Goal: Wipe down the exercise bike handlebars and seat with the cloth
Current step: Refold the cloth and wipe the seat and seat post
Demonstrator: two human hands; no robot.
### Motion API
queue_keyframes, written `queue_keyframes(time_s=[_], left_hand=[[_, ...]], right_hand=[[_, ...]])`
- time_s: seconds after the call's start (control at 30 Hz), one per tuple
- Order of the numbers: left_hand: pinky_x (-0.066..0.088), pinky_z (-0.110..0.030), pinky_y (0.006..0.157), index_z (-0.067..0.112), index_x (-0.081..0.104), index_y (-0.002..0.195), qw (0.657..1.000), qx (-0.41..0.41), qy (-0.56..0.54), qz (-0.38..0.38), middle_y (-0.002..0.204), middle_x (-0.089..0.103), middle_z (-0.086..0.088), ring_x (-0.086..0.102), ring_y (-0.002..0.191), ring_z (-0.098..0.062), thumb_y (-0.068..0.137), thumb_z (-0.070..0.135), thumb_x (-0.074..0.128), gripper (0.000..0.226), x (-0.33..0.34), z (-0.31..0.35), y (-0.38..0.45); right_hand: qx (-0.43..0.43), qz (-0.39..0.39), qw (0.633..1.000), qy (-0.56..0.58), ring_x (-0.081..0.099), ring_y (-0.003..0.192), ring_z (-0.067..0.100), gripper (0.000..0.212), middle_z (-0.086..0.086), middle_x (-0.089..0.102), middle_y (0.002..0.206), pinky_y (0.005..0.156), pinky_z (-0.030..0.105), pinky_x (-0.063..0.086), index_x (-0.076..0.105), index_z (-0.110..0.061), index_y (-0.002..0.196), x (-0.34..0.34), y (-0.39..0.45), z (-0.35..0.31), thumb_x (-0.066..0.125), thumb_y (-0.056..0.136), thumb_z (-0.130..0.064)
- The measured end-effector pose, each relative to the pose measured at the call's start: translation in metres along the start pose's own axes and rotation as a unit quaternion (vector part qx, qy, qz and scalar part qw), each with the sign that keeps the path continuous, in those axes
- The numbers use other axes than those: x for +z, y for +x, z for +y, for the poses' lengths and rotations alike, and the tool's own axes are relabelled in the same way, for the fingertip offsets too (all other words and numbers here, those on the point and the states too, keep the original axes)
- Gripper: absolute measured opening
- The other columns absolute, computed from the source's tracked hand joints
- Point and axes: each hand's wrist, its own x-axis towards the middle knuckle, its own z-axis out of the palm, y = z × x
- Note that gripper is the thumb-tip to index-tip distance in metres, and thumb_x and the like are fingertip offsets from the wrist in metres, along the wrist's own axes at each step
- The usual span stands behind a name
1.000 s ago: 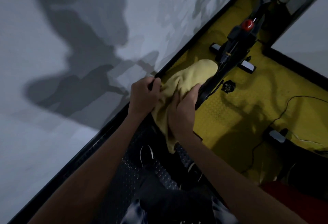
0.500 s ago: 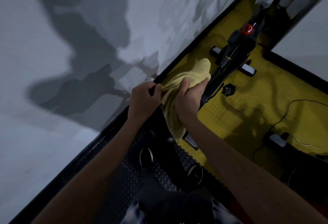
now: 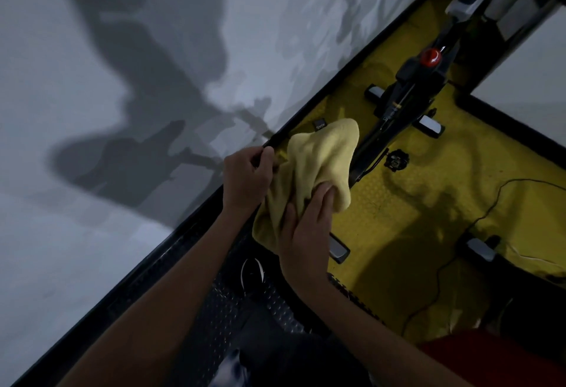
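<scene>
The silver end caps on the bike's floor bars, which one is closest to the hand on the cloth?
The silver cap just beside the right hand, which presses the yellow cloth. The other caps lie farther off, near the red knob and the cable.

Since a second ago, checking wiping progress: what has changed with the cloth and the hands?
The right hand slid back toward the person over the yellow cloth, which bunched, then spread forward again. The left hand kept its grip beside the cloth; the bike frame stayed put.
</scene>
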Motion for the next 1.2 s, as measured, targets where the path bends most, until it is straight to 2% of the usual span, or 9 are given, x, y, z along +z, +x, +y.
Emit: queue_keyframes(time_s=[0.07,0.17,0.33,0.53,0.7,0.93,1.0,1.1,1.2], left_hand=[[0.038,-0.026,0.045,0.006,0.066,0.06,1.0,0.007,0.003,0.001,0.05,0.058,-0.005,0.053,0.046,-0.016,0.095,0.026,0.051,0.043,0.0,-0.001,0.0],[0.022,-0.018,0.044,0.006,0.051,0.053,1.0,0.018,0.021,0.004,0.043,0.039,0.003,0.036,0.041,-0.013,0.096,0.024,0.053,0.046,0.001,0.0,0.001],[0.037,-0.039,0.047,0.001,0.061,0.061,0.999,0.014,0.038,0.008,0.048,0.052,-0.011,0.049,0.045,-0.025,0.096,0.031,0.05,0.048,0.003,-0.001,0.003],[0.031,-0.023,0.041,0.006,0.055,0.053,0.999,0.016,0.03,0.023,0.042,0.046,-0.001,0.048,0.044,-0.024,0.098,0.033,0.05,0.052,0.005,-0.004,0.004],[0.042,-0.031,0.046,0.01,0.067,0.058,1.0,-0.003,0.022,0.015,0.048,0.059,-0.002,0.055,0.044,-0.018,0.096,0.039,0.047,0.052,0.006,-0.004,0.004],[0.029,-0.018,0.044,0.007,0.055,0.056,0.997,0.024,0.069,0.004,0.045,0.048,0.0,0.046,0.044,-0.017,0.095,0.027,0.058,0.043,0.003,-0.002,0.005],[0.027,-0.016,0.046,0.008,0.053,0.056,0.996,0.024,0.084,0.003,0.047,0.047,-0.001,0.043,0.044,-0.015,0.095,0.028,0.058,0.044,0.003,-0.001,0.005],[0.033,-0.028,0.047,0.007,0.054,0.058,0.996,0.022,0.088,0.0,0.048,0.05,-0.004,0.049,0.046,-0.02,0.094,0.033,0.055,0.045,0.003,0.001,0.005],[0.034,-0.031,0.046,0.006,0.055,0.057,0.998,0.007,0.067,0.006,0.047,0.05,-0.004,0.05,0.046,-0.022,0.094,0.035,0.054,0.047,0.004,-0.002,0.004]], right_hand=[[0.015,0.01,1.0,0.002,0.012,0.153,0.027,0.071,0.015,0.007,0.167,0.119,0.037,0.03,0.005,-0.001,0.159,0.001,0.013,-0.004,0.041,0.107,-0.033],[0.085,0.03,0.995,0.052,0.037,0.139,0.022,0.074,0.011,0.021,0.165,0.094,0.019,0.032,-0.002,-0.007,0.16,0.0,0.059,-0.005,0.04,0.107,-0.038],[0.131,0.097,0.977,0.141,0.027,0.135,0.014,0.073,0.007,0.012,0.167,0.083,0.001,0.019,-0.001,-0.008,0.16,-0.008,0.111,-0.012,0.04,0.107,-0.036],[0.078,0.033,0.995,0.06,0.024,0.146,0.015,0.074,0.006,0.012,0.167,0.101,0.013,0.027,-0.001,-0.008,0.16,0.0,0.051,-0.004,0.039,0.107,-0.04],[0.028,0.0,1.0,0.014,0.007,0.155,0.018,0.074,0.009,0.0,0.169,0.116,0.019,0.016,0.004,-0.007,0.16,0.002,-0.004,0.002,0.03,0.103,-0.045],[0.111,0.047,0.988,0.1,0.041,0.135,0.021,0.071,0.011,0.026,0.162,0.088,0.012,0.029,0.0,-0.008,0.16,-0.001,0.076,-0.005,0.038,0.107,-0.036],[0.122,0.076,0.981,0.134,0.034,0.136,0.018,0.07,0.011,0.02,0.164,0.088,0.004,0.025,0.0,-0.007,0.16,-0.008,0.105,-0.009,0.037,0.108,-0.034],[0.1,0.102,0.983,0.118,0.014,0.15,0.022,0.067,0.013,0.007,0.167,0.107,0.0,0.013,0.003,-0.002,0.159,-0.012,0.116,-0.014,0.037,0.108,-0.031],[0.061,0.069,0.994,0.052,0.014,0.149,0.021,0.068,0.013,0.0,0.168,0.096,-0.008,0.013,0.001,-0.003,0.159,-0.001,0.078,-0.009,0.036,0.109,-0.032]])
